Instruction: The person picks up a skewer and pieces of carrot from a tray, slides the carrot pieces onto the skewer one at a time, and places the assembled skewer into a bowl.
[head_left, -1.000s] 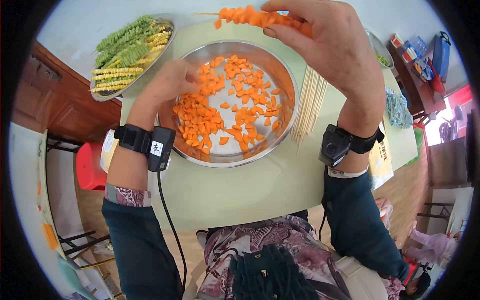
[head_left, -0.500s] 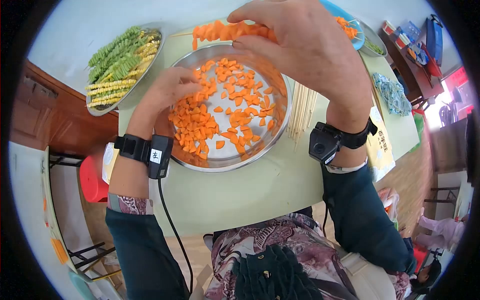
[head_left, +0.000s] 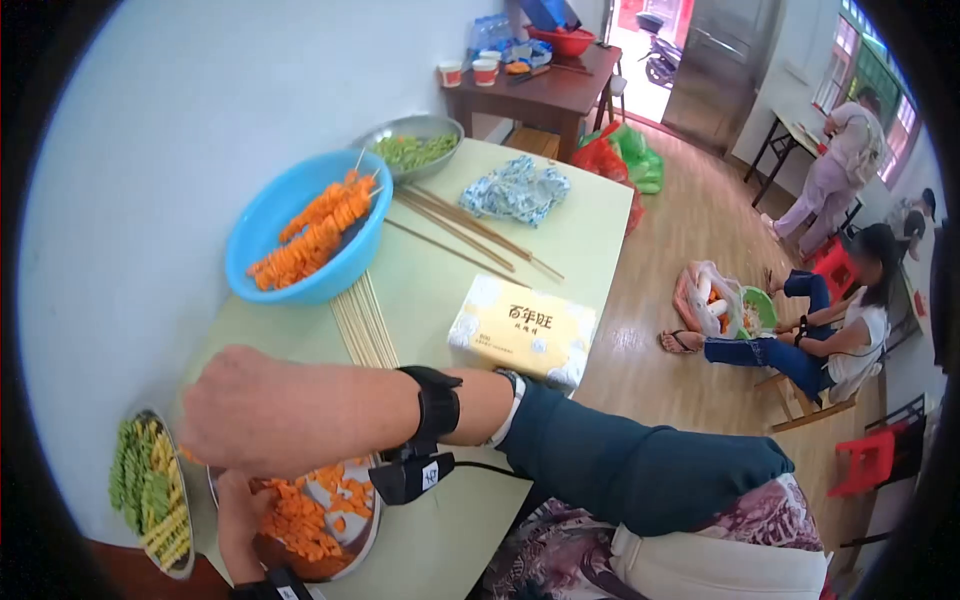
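A steel bowl at the lower left holds many cut carrot pieces. My left hand is at its left side, fingers curled by the carrots; what is between them is hidden. My right hand is closed above the bowl's far edge, its back to the camera. Its fingers are mostly hidden, and a bit of orange from the carrot skewer shows below it. Finished carrot skewers lie in a blue basin. Bare bamboo skewers lie between basin and right forearm.
An oval dish of green and yellow skewered vegetables stands far left. Beyond the basin are a metal bowl of green pieces, brown sticks, a crumpled cloth and a yellow tissue box. Other people sit and stand at right.
The view has swung right, bringing the basin, tissue box and room into sight. The carrot skewer in my right hand, plain before, is now mostly hidden. My left hand stays at the bowl.
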